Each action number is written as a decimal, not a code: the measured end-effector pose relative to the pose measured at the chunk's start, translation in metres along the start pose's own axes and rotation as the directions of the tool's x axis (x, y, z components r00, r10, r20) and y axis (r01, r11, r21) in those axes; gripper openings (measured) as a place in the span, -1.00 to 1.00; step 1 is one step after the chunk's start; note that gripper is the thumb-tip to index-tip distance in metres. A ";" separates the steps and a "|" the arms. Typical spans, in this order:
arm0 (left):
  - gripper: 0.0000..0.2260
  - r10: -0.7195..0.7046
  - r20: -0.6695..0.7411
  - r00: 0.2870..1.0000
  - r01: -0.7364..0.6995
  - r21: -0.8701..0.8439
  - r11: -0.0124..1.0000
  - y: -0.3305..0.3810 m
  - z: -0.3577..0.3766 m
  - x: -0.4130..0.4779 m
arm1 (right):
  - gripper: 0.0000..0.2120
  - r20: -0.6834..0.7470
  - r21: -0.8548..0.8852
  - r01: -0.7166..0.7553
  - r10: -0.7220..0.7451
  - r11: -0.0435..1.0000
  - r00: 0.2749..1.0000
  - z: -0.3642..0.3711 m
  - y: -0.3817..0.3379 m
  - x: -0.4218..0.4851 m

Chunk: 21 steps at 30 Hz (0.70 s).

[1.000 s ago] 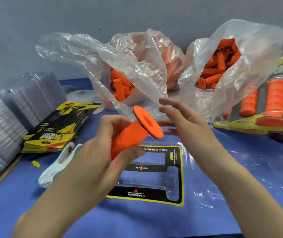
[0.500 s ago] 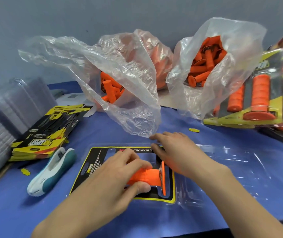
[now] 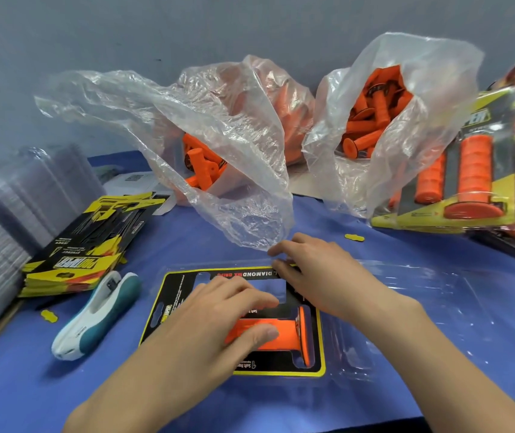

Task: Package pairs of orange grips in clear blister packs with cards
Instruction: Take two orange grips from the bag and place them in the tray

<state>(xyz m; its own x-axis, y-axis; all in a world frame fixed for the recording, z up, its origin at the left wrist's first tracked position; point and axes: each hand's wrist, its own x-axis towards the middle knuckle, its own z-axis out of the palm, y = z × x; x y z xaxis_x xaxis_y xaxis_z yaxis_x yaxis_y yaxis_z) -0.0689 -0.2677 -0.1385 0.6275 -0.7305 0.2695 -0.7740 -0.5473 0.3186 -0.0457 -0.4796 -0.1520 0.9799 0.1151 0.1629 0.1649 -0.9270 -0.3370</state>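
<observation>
A black and yellow card (image 3: 178, 297) lies in an opened clear blister pack (image 3: 431, 310) on the blue table. One orange grip (image 3: 287, 335) lies sideways in the card's lower cut-out, its flange to the right. My left hand (image 3: 218, 320) presses on the grip, thumb across its body and fingers stretched over the card above it. My right hand (image 3: 322, 276) rests with straight fingers on the card's upper edge. The upper cut-out (image 3: 276, 290) holds no grip.
Two clear bags of loose orange grips (image 3: 206, 170) (image 3: 372, 120) stand behind. A stack of cards (image 3: 93, 245) and stacked clear blisters (image 3: 3, 220) lie at the left, a white and teal stapler (image 3: 97, 314) near them. Finished packs (image 3: 468, 182) lean at the right.
My left hand brought the grip down from mid-air into the card's lower cut-out and now presses it flat. My right hand came down onto the card's upper edge.
</observation>
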 end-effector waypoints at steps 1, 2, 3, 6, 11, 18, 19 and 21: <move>-0.71 -0.013 -0.048 0.999 0.012 -0.006 1.000 0.001 -0.002 0.000 | -0.68 -0.018 0.011 0.001 -0.001 1.000 1.000 -0.001 0.000 0.000; -0.71 -0.028 -0.108 0.994 0.027 -0.014 1.000 0.001 -0.004 0.000 | -0.67 -0.041 0.033 0.000 0.001 0.999 0.999 -0.002 0.001 0.000; -0.72 -0.052 -0.171 0.984 0.048 -0.023 0.999 0.002 -0.009 0.001 | -0.66 -0.062 0.067 -0.001 0.005 0.998 0.998 -0.005 0.002 0.002; -0.76 -0.154 -0.353 0.923 0.128 -0.096 0.987 -0.004 -0.028 0.015 | -0.66 -0.100 0.179 -0.011 0.030 0.984 0.995 -0.017 0.007 0.009; -0.76 -0.373 -0.345 0.861 0.381 -0.046 0.923 -0.044 -0.067 0.096 | -0.69 -0.125 0.301 -0.038 0.079 0.953 0.989 -0.026 0.013 0.025; -0.90 -0.725 -0.076 0.685 0.724 0.192 0.663 -0.124 -0.074 0.216 | -0.70 -0.169 0.404 -0.024 0.101 0.915 0.980 -0.027 0.020 0.041; -0.81 -0.746 -0.061 0.663 0.739 0.209 0.640 -0.141 -0.071 0.224 | -0.71 -0.172 0.414 -0.020 0.099 0.910 0.980 -0.026 0.021 0.042; -0.74 -0.748 -0.034 0.663 0.719 0.306 0.623 -0.166 -0.066 0.237 | -0.71 -0.180 0.427 -0.014 0.101 0.904 0.979 -0.024 0.023 0.044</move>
<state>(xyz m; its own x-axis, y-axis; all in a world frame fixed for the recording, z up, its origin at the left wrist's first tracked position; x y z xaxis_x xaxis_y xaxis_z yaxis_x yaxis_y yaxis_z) 0.2140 -0.3228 -0.0672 0.9977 -0.0608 -0.0283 -0.0572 -0.9918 0.1141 -0.0015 -0.5045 -0.1303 0.9552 -0.0449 0.2924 0.1828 -0.6875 -0.7028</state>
